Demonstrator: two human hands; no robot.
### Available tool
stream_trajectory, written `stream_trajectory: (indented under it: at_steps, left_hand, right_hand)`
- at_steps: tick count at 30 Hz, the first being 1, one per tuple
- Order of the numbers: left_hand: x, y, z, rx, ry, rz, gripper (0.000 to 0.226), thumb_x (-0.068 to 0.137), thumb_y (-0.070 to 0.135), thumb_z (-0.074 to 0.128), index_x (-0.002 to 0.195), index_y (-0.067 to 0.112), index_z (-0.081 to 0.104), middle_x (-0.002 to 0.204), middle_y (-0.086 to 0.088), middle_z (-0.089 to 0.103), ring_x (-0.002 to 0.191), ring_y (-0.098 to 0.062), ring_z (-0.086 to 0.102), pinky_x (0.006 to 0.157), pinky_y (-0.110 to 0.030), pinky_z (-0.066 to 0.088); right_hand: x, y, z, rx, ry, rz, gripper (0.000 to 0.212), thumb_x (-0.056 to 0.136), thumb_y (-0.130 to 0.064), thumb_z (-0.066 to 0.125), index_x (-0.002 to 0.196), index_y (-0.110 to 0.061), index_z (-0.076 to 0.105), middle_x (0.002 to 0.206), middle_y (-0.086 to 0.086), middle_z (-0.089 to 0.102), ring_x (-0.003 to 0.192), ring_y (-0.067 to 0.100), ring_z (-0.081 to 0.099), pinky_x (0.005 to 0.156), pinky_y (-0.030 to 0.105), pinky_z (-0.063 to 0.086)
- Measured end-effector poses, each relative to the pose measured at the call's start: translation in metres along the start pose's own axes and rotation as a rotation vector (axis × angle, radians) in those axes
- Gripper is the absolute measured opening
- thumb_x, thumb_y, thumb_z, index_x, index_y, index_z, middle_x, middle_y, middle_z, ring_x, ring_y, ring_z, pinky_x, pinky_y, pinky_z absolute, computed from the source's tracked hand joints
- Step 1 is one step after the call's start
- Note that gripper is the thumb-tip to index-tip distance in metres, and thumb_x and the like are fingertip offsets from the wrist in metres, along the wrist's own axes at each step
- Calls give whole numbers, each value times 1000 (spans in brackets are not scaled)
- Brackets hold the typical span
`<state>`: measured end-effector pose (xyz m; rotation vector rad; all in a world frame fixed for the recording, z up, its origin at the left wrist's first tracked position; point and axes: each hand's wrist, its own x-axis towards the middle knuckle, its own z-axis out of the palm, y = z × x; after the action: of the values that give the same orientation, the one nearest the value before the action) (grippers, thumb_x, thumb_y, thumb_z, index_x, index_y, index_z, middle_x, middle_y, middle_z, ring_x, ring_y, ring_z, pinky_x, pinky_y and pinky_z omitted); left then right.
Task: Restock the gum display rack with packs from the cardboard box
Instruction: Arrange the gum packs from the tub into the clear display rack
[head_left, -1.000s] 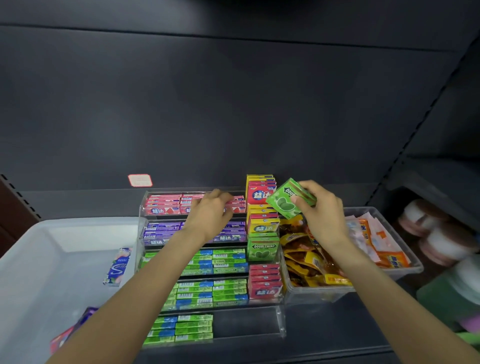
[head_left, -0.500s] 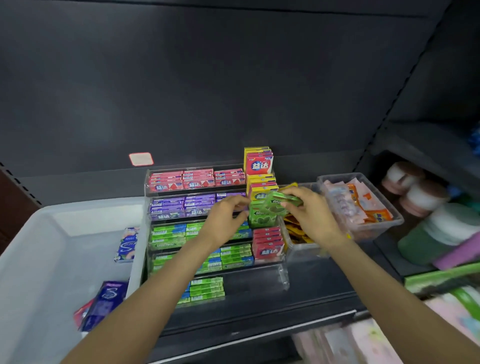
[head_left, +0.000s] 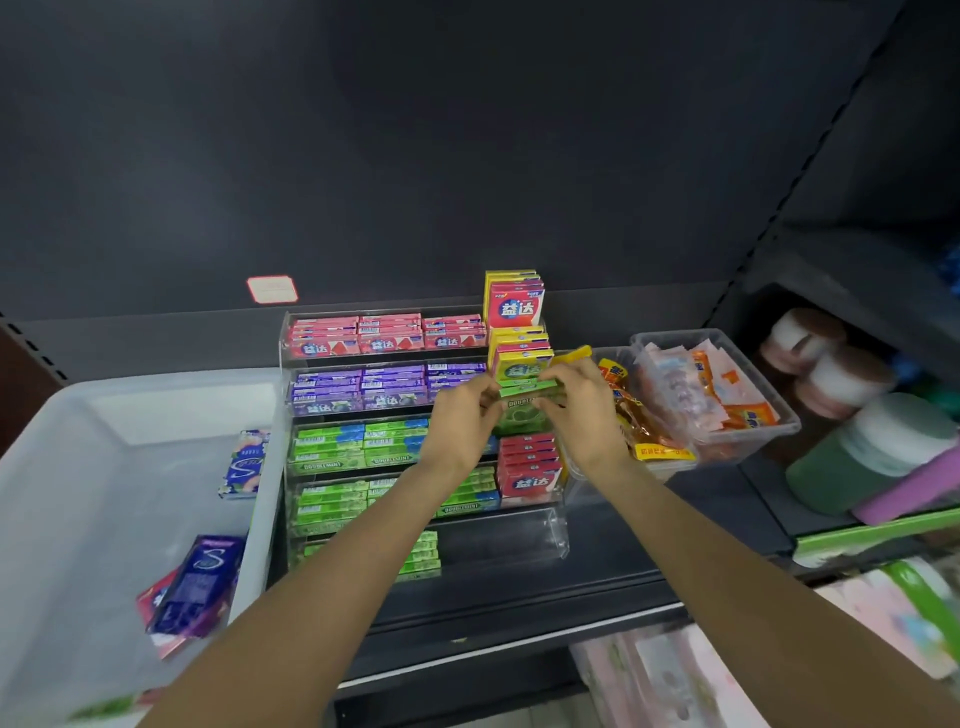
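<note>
A clear tiered gum rack (head_left: 545, 540) stands on the dark shelf, its tiers filled with pink, purple and green packs and a right column of upright boxes. Both hands meet at that column's green tier. My right hand (head_left: 584, 410) pinches a green gum pack (head_left: 527, 388) lying flat above the green Doubleminunderneath boxes (head_left: 514, 423). My left hand (head_left: 460, 421) pinches the same pack at its left end. No cardboard box is in view; a white plastic bin (head_left: 78, 426) at the left holds loose blue and purple packs (head_left: 200, 582).
Two clear tubs of orange snack sachets (head_left: 727, 395) stand right of the rack. Round containers (head_left: 831, 364) and a green bottle (head_left: 872, 457) fill the right-hand shelf. A red-framed price tag (head_left: 272, 289) is stuck on the back wall. The rack's lowest tier is half filled.
My right hand lowered the green pack from above the snack tub down to the rack's right column. My left hand moved right from the pink tier and took the pack's left end.
</note>
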<state>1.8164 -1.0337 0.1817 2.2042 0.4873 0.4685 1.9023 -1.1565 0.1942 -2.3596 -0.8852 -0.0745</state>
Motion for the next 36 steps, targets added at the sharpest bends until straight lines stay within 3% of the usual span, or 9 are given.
stream_trajectory:
  at_steps: [5,9,14,18,22,26,32,36]
  left_hand:
    - [2,4,9,26,76,-50,11,90,10,60,101,9,62,85,-1,67,75,-13,63,72,-23,53]
    - [0,3,10,39,111,-66,12,91,8,58,102,10,58,81,0,65,67,-14,62,62,-23,51]
    - [1,4,14,55,69,-82,20,92,5,54,110,13,51,74,-5,66,60,-15,58,59,-27,49]
    - [0,3,18,91,45,-79,29,92,7,55,118,16,48,78,-6,67,60,-15,60,62,-34,55]
    - [-3,4,20,89,66,-91,31,91,11,58,120,17,50,95,-7,69,79,-19,67,72,-36,57]
    - [-13,4,7,71,111,-86,22,90,15,60,112,16,57,98,-1,68,80,-13,63,74,-32,55]
    - [-54,-27,-57,120,222,-80,23,89,16,58,111,17,60,102,3,66,83,-8,59,75,-24,49]
    - [-82,-76,-121,155,332,-165,19,87,10,58,106,13,62,98,-2,67,81,-14,61,77,-30,50]
  right_hand:
    - [0,6,3,9,38,52,33,85,-9,66,116,-14,58,111,7,58,83,8,53,80,24,51]
    - [1,7,6,29,28,43,32,84,-8,66,115,-14,59,108,6,60,89,14,59,78,26,52]
    - [0,12,11,11,45,60,30,85,-11,65,111,-17,53,109,3,56,92,16,60,76,33,55]
    - [-1,19,14,-35,11,79,27,86,-14,65,102,-19,45,109,1,52,91,16,59,68,26,50]
    - [-4,16,15,-67,41,-2,34,83,-16,69,112,-15,51,117,5,47,108,19,51,77,27,50]
    - [-11,-4,11,-40,64,-80,40,84,-17,68,121,-15,54,120,6,47,116,18,44,81,24,47]
    - [-22,-65,36,153,-162,-173,28,89,-13,59,117,-16,55,116,1,50,103,16,55,87,29,47]
    - [-28,-125,72,194,-310,-237,26,91,-12,54,117,-16,56,114,0,53,101,15,56,90,33,46]
